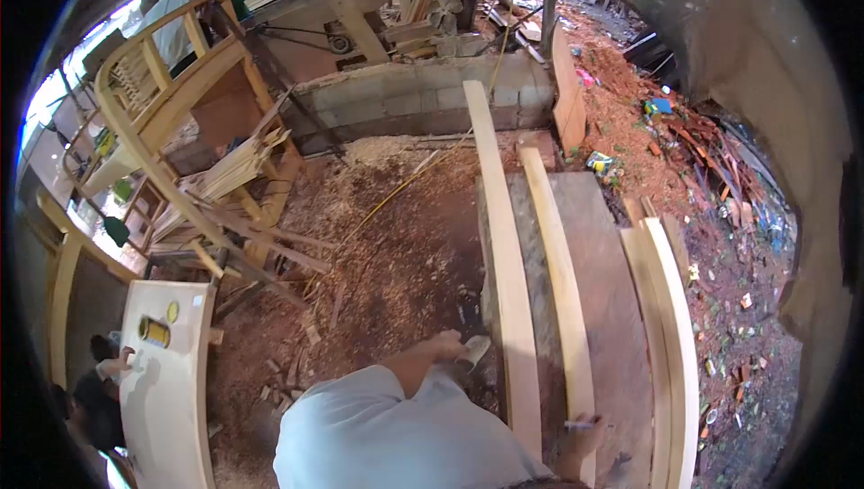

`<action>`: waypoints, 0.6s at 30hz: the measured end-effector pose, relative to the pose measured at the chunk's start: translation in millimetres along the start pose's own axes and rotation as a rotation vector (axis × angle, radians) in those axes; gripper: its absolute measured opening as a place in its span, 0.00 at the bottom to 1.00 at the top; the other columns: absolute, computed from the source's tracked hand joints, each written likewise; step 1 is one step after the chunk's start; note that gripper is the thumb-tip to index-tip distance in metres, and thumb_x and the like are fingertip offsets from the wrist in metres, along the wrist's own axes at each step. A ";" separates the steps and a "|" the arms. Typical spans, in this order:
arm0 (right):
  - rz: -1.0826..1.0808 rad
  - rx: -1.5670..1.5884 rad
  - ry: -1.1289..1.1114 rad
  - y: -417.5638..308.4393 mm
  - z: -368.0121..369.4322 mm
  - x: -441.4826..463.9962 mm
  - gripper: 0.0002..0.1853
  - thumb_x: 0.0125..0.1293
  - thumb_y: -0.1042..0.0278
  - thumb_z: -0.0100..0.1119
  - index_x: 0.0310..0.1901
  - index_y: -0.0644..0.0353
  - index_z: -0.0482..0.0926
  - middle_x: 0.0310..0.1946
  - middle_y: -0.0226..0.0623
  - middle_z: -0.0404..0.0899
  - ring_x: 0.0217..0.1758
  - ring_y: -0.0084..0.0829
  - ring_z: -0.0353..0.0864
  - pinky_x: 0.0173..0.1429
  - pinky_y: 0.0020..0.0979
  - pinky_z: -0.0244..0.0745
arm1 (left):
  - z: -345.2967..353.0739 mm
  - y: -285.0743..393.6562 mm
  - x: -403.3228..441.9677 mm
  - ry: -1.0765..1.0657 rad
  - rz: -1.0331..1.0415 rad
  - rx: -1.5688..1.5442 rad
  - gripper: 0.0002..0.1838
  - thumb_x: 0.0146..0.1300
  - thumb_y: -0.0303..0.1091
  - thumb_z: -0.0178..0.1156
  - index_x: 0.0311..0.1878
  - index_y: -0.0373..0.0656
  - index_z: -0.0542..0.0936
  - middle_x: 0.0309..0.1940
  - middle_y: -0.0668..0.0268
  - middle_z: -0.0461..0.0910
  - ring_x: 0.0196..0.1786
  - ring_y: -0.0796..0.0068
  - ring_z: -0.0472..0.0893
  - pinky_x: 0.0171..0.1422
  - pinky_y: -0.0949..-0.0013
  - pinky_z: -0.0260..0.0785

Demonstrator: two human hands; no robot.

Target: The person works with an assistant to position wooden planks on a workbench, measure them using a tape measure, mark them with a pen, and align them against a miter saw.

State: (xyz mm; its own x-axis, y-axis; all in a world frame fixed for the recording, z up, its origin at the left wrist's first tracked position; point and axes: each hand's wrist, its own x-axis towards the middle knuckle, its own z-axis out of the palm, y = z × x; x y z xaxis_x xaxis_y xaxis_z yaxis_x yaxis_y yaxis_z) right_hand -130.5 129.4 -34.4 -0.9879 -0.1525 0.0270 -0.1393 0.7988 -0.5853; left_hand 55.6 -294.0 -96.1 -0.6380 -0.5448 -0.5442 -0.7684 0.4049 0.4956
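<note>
My left hand (445, 346) is closed at the left of a long pale board (506, 282), with a small pale flat object (475, 350) at its fingers. Low in the view, my right hand (576, 449) is over the lower end of a second, narrower board (560, 264). A thin light item (583, 423) shows at its fingers, too small to name. Both boards lie lengthwise, side by side, above a wide brown panel (598, 246).
More boards (670, 336) lie at the right. A low block wall (405, 98) crosses behind. Wooden frames (148, 120) stand at the left, near a pale tabletop (171, 381) with a can (154, 332) and another person's hand. Wood shavings cover the ground.
</note>
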 end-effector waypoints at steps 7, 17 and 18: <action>0.232 0.058 -0.367 -17.9 -24.4 17.9 0.16 0.70 0.61 0.57 0.51 0.65 0.74 0.44 0.45 0.77 0.48 0.43 0.78 0.51 0.38 0.75 | -83.4 -16.0 89.0 -0.242 0.206 0.329 0.29 0.59 0.53 0.57 0.48 0.33 0.84 0.49 0.43 0.83 0.51 0.43 0.83 0.56 0.50 0.77; 0.379 0.248 -0.451 -36.6 43.6 77.6 0.21 0.72 0.58 0.55 0.57 0.67 0.72 0.50 0.41 0.77 0.54 0.39 0.76 0.57 0.37 0.74 | -112.4 -106.3 146.8 0.202 -0.169 0.062 0.17 0.61 0.43 0.57 0.44 0.44 0.87 0.48 0.43 0.82 0.52 0.51 0.84 0.56 0.51 0.78; 0.393 0.340 -0.440 -32.0 58.6 88.0 0.21 0.73 0.58 0.54 0.58 0.67 0.72 0.51 0.41 0.77 0.54 0.39 0.76 0.57 0.36 0.74 | -108.7 -102.7 132.4 0.066 -0.043 0.312 0.16 0.63 0.41 0.56 0.44 0.43 0.87 0.49 0.44 0.83 0.52 0.52 0.84 0.56 0.51 0.78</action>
State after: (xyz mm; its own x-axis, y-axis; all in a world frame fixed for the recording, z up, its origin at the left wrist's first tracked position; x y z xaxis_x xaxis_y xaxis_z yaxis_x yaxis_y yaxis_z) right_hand -209.0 56.3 -60.8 -0.8314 -0.1686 -0.5296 0.3242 0.6268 -0.7085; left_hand 55.5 -487.5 -145.4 -0.6079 -0.6089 -0.5097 -0.7794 0.5803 0.2363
